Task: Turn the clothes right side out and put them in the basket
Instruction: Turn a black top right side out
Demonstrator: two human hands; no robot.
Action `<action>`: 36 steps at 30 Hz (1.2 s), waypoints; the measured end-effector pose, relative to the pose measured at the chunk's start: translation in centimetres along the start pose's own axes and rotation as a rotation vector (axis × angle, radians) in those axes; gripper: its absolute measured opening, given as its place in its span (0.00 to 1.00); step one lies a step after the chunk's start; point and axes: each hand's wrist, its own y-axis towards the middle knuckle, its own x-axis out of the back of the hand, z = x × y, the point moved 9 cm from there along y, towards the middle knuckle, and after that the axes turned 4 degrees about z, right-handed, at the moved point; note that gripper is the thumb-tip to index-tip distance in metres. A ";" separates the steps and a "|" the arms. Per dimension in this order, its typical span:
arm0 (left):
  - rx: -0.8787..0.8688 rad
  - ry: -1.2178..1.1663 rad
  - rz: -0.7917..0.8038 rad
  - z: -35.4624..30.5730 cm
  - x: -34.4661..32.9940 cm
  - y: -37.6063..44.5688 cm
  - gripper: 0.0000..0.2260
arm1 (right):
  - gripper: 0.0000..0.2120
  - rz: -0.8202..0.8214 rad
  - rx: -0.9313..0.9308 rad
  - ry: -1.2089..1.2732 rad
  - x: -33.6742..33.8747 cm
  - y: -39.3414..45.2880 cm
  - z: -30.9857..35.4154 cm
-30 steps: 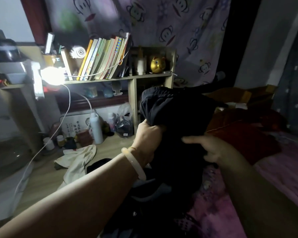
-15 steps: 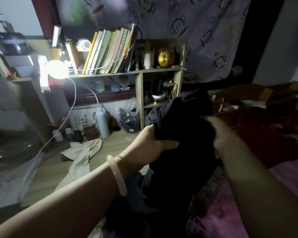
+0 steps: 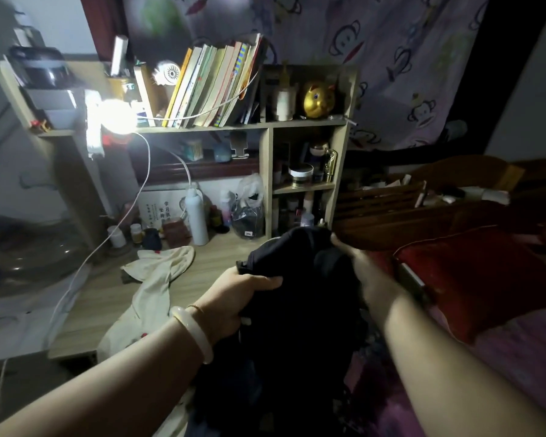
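A dark, nearly black garment (image 3: pixel 300 298) hangs bunched between both hands above the bed's edge. My left hand (image 3: pixel 234 298), with a pale bangle on the wrist, grips its left edge near the top. My right hand (image 3: pixel 364 272) holds the garment's right side, with the fingers mostly hidden in the cloth. The lower part of the garment drops into shadow below the hands. A cream garment (image 3: pixel 153 279) lies spread on the wooden desk to the left. No basket shows in this view.
A desk (image 3: pixel 108 298) with bottles (image 3: pixel 197 216), a bright lamp (image 3: pixel 117 116) with a white cord, and a bookshelf (image 3: pixel 265 124) stands ahead left. A red pillow (image 3: pixel 473 279) and pink bedding lie at the right. A wooden headboard (image 3: pixel 391 209) crosses behind the hands.
Both hands and the dark garment have come down lower and nearer. My right hand has shifted from the garment's front into its right side.
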 end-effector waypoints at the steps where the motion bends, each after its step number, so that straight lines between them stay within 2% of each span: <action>1: -0.003 -0.041 -0.031 0.2 0.6 0.1 0.09 | 0.16 0.018 -0.018 0.059 -0.4 -0.1 -1.0; 2: -0.005 -0.070 -0.062 0.3 1.1 0.1 0.07 | 0.19 0.132 -0.054 0.109 -1.6 -0.4 -2.0; 4: 0.004 -0.109 -0.122 0.7 2.2 0.2 0.07 | 0.26 0.212 -0.146 0.162 -2.1 -0.9 -4.4; 5: 0.017 -0.124 -0.156 0.8 2.8 0.1 0.06 | 0.25 0.239 -0.166 0.188 -2.5 -0.9 -5.2; 7: 0.031 -0.146 -0.206 0.8 4.0 0.2 0.08 | 0.20 0.237 -0.119 0.106 -3.1 -0.5 -6.1; 9: 0.003 -0.151 -0.218 0.5 4.7 0.4 0.12 | 0.16 0.322 -0.275 0.029 -5.0 -1.0 -8.1; 11: -0.043 -0.160 -0.169 0.1 4.7 0.5 0.18 | 0.22 0.279 -0.330 -0.145 -5.8 -1.0 -9.1; 13: -0.083 -0.148 -0.068 -0.4 4.3 0.4 0.23 | 0.27 0.045 -0.206 -0.267 -4.9 -0.1 -7.9; 16: -0.163 0.083 0.001 -1.8 4.3 -0.2 0.26 | 0.21 -0.156 -0.062 -0.188 -4.5 0.3 -5.3; 19: -0.287 0.204 -0.038 -4.3 4.9 -0.8 0.25 | 0.15 -0.100 0.087 -0.081 -5.5 0.6 -1.7; 22: -0.376 0.053 -0.003 -6.6 4.5 -0.9 0.28 | 0.15 0.036 0.199 -0.026 -7.3 0.2 1.5; 25: -0.336 -0.066 0.014 -7.1 4.4 -0.4 0.26 | 0.29 0.175 0.075 -0.127 -9.4 -0.1 0.0; 26: -0.299 -0.081 0.034 -6.9 4.3 -0.3 0.26 | 0.29 0.199 0.024 -0.139 -10.0 -0.3 -1.0; 29: -0.200 -0.084 0.100 -5.8 4.9 -0.1 0.27 | 0.20 0.152 -0.045 -0.068 -9.7 -0.4 -3.0; 33: -0.170 -0.079 0.110 -4.5 7.6 -0.4 0.27 | 0.17 0.158 -0.060 0.137 -9.2 -0.1 -3.5; 36: -0.115 0.002 0.080 -2.3 8.4 -0.8 0.32 | 0.15 0.167 -0.101 0.231 -9.7 -0.2 -4.7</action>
